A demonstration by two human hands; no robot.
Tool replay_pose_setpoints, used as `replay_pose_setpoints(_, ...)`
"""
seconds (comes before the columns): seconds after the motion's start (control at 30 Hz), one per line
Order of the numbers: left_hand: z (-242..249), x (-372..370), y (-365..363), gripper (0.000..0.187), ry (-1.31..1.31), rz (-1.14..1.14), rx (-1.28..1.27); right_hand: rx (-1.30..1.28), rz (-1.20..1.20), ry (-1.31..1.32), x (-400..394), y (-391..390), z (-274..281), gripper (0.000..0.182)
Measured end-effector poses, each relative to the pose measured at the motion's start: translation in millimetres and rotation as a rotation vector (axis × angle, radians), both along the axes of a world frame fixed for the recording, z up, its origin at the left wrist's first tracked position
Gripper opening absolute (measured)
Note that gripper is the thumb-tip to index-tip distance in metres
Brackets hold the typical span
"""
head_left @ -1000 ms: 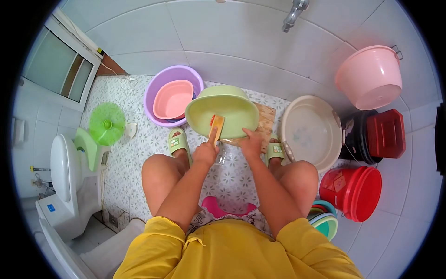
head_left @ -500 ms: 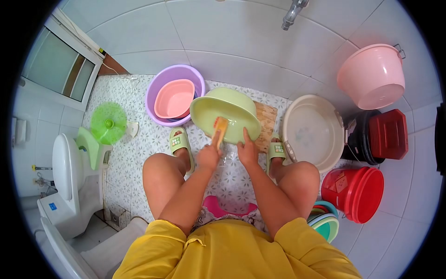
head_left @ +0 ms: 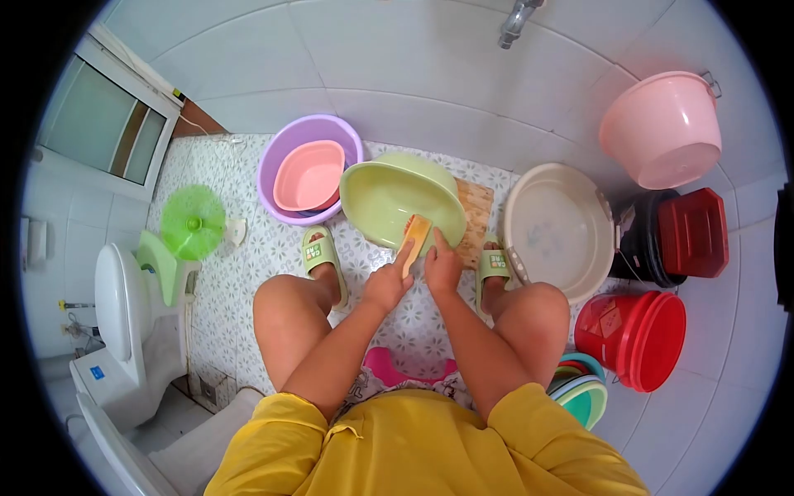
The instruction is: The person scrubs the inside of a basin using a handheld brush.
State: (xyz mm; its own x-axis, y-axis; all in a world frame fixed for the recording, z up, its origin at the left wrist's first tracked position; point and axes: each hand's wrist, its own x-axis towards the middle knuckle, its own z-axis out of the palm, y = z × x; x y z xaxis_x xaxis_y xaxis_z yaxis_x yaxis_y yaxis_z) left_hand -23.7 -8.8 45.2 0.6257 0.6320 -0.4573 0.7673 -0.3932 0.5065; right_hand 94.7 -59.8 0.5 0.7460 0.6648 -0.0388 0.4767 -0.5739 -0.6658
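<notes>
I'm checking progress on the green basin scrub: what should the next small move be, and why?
Probably draw the brush across the inside of the green basin away from the near rim. The left hand holds it at the near right edge, beside the right hand steadying that rim, so the far and left inner wall lies unbrushed just now.

A pink basin (head_left: 308, 174) sits inside a purple basin (head_left: 281, 149), a beige tub (head_left: 552, 231) beside red buckets (head_left: 641, 339).

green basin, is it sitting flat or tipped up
Tipped: the green basin leans with its opening toward the person, right hand steadying its near rim, left hand holding a brush inside.
</notes>
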Motion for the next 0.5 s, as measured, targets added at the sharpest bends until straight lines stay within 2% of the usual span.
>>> replay_pose_setpoints(0.13, -8.6, -0.4, 9.1, 0.078, 0.076, 0.004, 0.067, -0.012, -0.050, 0.080, 5.3, 2.2, 11.6, 0.043)
replay_pose_setpoints(0.2, -13.4, -4.2, 20.9, 0.077, 0.129, 0.153, 0.126, -0.035, -0.060, 0.118, 5.8, 2.0, 15.3, 0.042)
replay_pose_setpoints(0.23, -9.4, -5.8, 23.9, 0.076, 0.141, 0.223, 0.115, -0.015, -0.045, 0.087, 5.5, 1.8, 14.7, 0.042)
replay_pose_setpoints(0.37, -7.1, -4.5, 23.9, 0.077, 0.122, 0.259, 0.039, -0.012, -0.018, 0.057, 4.9, 2.9, 16.8, 0.041)
replay_pose_setpoints(0.43, -11.3, -1.5, 12.2, 0.079, -0.023, 0.056, 0.004, 0.009, -0.016, 0.038, 4.2, 2.6, 16.2, 0.041)
replay_pose_setpoints(0.5, -6.0, 4.3, -2.9, 0.079, -0.046, 0.051, -0.025, 0.030, -0.017, 0.019, 4.1, 2.4, 15.2, 0.041)
